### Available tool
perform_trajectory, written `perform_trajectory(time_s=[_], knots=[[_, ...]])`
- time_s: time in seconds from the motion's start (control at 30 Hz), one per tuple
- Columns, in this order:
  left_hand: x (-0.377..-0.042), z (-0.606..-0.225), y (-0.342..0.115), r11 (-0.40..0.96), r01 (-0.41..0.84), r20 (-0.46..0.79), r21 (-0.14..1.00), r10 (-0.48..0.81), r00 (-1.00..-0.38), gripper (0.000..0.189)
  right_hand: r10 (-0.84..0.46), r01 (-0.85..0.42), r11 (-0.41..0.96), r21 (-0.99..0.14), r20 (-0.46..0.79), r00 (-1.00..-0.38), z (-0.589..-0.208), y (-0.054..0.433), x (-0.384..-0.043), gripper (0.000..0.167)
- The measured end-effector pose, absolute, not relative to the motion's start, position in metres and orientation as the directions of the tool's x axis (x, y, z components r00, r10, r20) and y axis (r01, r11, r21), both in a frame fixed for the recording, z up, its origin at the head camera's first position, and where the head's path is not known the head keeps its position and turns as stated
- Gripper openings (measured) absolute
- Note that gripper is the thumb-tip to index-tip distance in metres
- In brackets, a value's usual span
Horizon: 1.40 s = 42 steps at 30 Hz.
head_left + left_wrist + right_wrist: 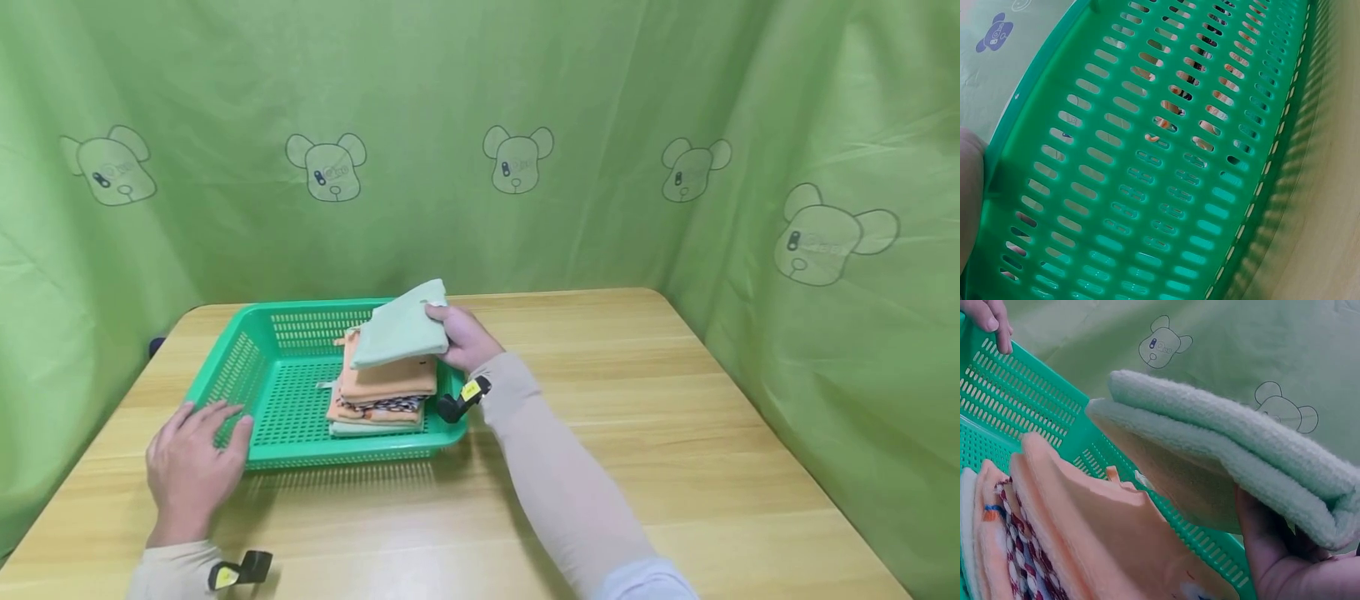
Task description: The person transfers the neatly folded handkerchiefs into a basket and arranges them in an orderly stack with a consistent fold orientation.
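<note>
My right hand (467, 337) grips a folded pale green towel (405, 325) by its right edge. The towel is tilted above a stack of folded cloths at the right end of a green plastic basket (345, 454). A peach towel (386, 379) tops that stack, and a dark-and-white patterned cloth (386, 404) shows below it. In the right wrist view, the held towel (1229, 437) shows thick folded layers and stands apart from the peach towel (1097, 512). At the basket's front left corner, my left hand (197, 462) holds the rim, its fingertips bent over the edge.
The basket's perforated floor (296, 404) shows left of the stack. Under it is a wooden table (600, 375), extending to the right and front. Green curtains (420, 233) printed with bear heads stand behind and beside the table.
</note>
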<state>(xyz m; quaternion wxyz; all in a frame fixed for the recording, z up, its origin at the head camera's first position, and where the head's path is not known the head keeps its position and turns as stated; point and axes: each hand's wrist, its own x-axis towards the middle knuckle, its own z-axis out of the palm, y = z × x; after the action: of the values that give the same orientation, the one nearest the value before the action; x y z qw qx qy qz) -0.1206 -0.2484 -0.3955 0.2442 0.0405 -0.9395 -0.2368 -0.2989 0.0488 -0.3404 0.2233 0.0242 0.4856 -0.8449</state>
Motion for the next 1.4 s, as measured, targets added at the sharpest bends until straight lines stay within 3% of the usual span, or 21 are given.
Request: perform_trajectory(time_s=[0.3, 0.87, 1.4], knots=[[-0.119, -0.397, -0.249, 0.880, 0.044, 0.453, 0.473, -0.200, -0.869, 0.038, -0.381, 0.415, -0.380, -0.827, -0.269, -0.885, -0.338, 0.034, -0.297, 0.043], [-0.118, -0.395, -0.248, 0.884, 0.058, 0.465, 0.465, -0.188, -0.865, 0.038, -0.429, 0.478, -0.134, -0.868, -0.384, -0.818, -0.346, 0.027, -0.290, 0.043], [-0.120, -0.397, -0.248, 0.885, 0.065, 0.468, 0.461, -0.180, -0.865, 0.039, -0.377, 0.435, -0.064, -0.898, -0.382, -0.844, -0.337, 0.034, -0.286, 0.038]])
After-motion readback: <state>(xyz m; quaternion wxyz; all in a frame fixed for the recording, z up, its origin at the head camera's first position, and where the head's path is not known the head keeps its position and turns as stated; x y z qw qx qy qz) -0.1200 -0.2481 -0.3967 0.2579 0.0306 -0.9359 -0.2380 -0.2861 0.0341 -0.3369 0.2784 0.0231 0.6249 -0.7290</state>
